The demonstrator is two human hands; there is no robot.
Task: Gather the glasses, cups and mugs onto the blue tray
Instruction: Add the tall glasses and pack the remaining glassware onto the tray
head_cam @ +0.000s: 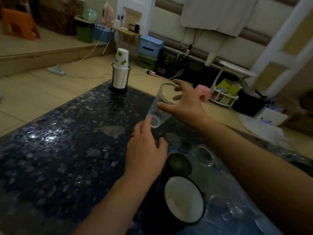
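A clear glass point(156, 113) hangs tilted over the dark speckled table point(67, 141), its rim pointing up and away. My left hand point(145, 150) touches its base with the fingertips. My right hand point(188, 106) has its thumb on the glass's side and its fingers behind the rim. The blue tray point(225, 168) lies at the lower right under my right forearm. It holds a black mug with a white inside point(183, 200), a dark mug point(179, 164) and clear glasses point(205, 154).
A stack of white paper cups in a black wire holder point(120, 72) stands at the table's far corner. Beyond the table, on the floor, are a pink stool point(202, 92), storage boxes point(149, 46), cables and a power strip point(56, 70).
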